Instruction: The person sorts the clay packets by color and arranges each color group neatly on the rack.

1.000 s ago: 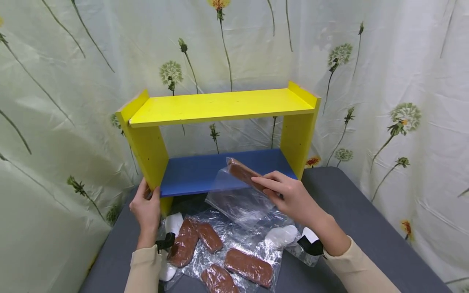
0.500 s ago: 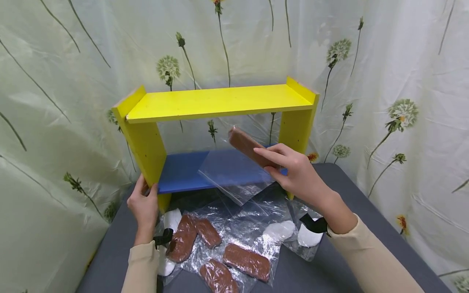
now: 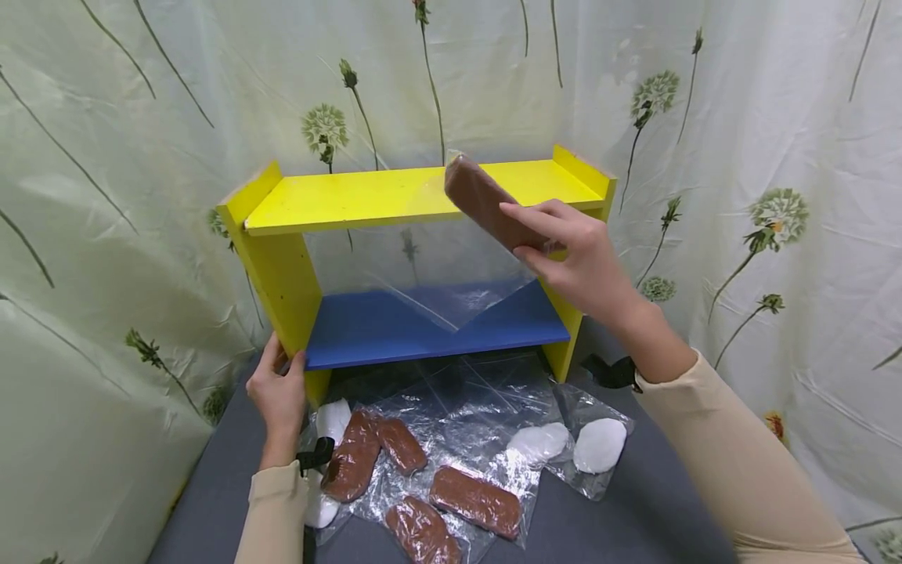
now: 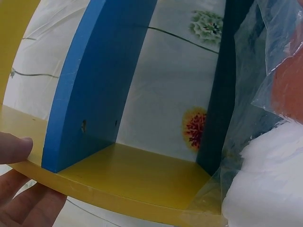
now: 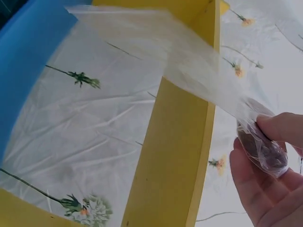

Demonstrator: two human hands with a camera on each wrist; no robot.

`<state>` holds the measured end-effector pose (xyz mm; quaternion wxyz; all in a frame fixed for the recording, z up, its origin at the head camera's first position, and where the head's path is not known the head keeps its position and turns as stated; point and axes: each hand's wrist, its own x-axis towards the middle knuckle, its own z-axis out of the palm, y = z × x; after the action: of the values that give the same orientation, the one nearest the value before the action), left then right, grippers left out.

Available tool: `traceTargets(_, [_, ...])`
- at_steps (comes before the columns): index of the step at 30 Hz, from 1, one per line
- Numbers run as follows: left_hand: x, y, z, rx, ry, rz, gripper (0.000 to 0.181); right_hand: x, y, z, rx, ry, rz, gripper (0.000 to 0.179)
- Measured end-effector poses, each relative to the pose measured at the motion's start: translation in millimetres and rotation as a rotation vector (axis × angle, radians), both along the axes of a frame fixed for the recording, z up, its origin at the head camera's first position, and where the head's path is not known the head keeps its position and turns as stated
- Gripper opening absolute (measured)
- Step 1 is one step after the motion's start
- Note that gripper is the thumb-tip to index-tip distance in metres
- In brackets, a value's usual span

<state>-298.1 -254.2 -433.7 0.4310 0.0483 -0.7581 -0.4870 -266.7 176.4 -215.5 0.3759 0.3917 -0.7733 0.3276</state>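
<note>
My right hand [image 3: 585,258] holds a flat brown slab [image 3: 486,200] wrapped in a clear plastic bag, pinched between thumb and fingers. It is raised in front of the yellow top board [image 3: 352,196] of a small shelf unit, and the bag's loose end hangs down before the opening. In the right wrist view the wrapped slab [image 5: 262,142] is end-on, beside the unit's yellow side. Low on the left, my left hand [image 3: 277,395] grips the yellow side panel [image 3: 278,294] next to the blue board [image 3: 430,325]; its thumb and fingers straddle the panel edge in the left wrist view.
Several bagged brown slabs [image 3: 475,501] lie on the dark table [image 3: 564,517] in front of the unit. White bagged lumps [image 3: 599,445] lie to their right and left. Flowered curtain [image 3: 705,157] surrounds the table at the back and sides.
My right hand has lifted the bagged slab from in front of the blue board up to the level of the yellow top board. The left hand keeps its grip on the side panel.
</note>
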Motion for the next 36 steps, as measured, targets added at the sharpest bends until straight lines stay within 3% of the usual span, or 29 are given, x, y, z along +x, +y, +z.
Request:
traceTargets(9, [1.5, 0.7, -0.5, 0.0, -0.001, 0.005, 0.055, -22.8, 6.0, 27.6, -0.122, -0.119, -0.083, 0.058])
traceTargets(20, [2.0, 0.4, -2.8, -0.001, -0.006, -0.001, 0.056, -54.1, 16.7, 39.2, -0.173, -0.314, -0.231, 0.057])
traceTargets(24, [1.6, 0.6, -2.8, -0.003, -0.003, -0.002, 0.058, -61.3, 18.6, 39.5, -0.125, -0.279, -0.326, 0.054])
traceTargets(28, [0.9, 0.3, -2.7, -0.007, -0.001, -0.007, 0.059, -64.1, 18.9, 40.4, -0.005, -0.203, -0.458, 0.042])
traceTargets(33, [0.5, -0.9, -1.2, -0.015, 0.015, -0.006, 0.058, -63.7, 19.6, 40.6, 0.115, -0.185, -0.607, 0.032])
traceTargets(36, [0.6, -1.5, -0.4, -0.018, 0.014, -0.009, 0.057, -62.6, 21.6, 36.0, 0.109, -0.103, -0.61, 0.031])
